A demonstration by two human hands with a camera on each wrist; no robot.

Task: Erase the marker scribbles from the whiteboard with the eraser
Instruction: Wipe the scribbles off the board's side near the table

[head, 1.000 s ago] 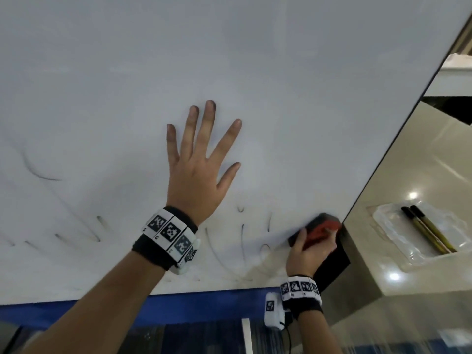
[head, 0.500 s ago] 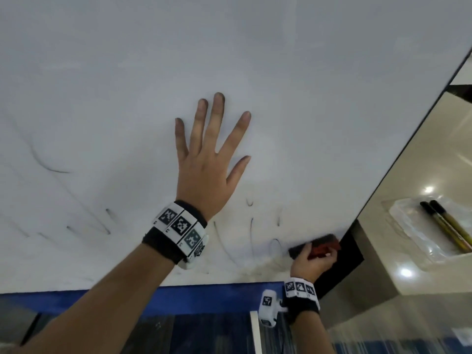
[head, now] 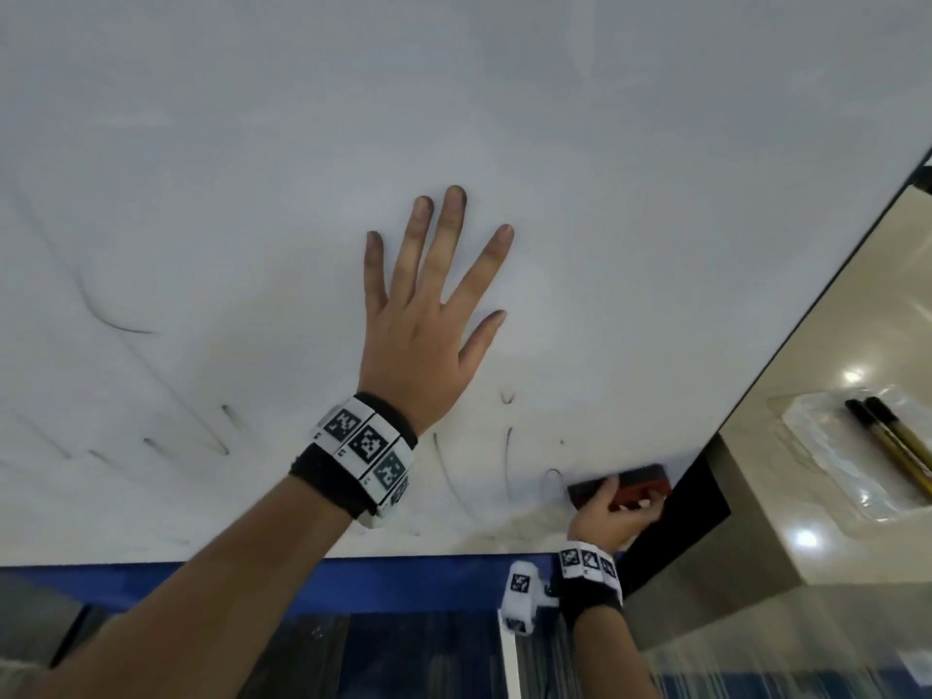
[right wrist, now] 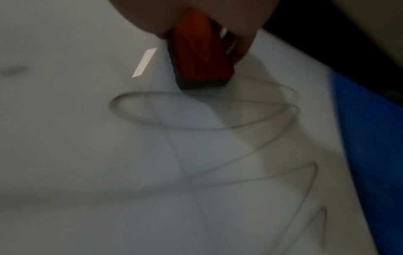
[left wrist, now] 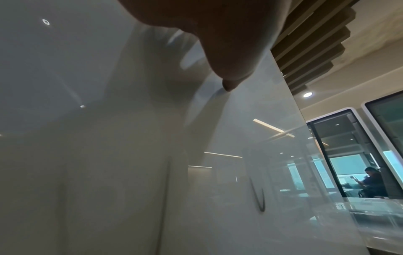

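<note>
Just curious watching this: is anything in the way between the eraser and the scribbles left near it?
Nothing visible. The eraser in the right hand lies on the whiteboard, with the nearest loops beside it, uncovered.

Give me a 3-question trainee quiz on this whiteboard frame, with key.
1. Which hand grips the eraser?
2. True or false: the left hand lies flat on the whiteboard with fingers spread.
3. Where do the two markers lie? A) on the blue ledge B) in a clear tray right of the board C) in the left hand

Key:
1. The right hand, at the board's lower right corner, beside leftover scribbles.
2. True.
3. B.
</note>
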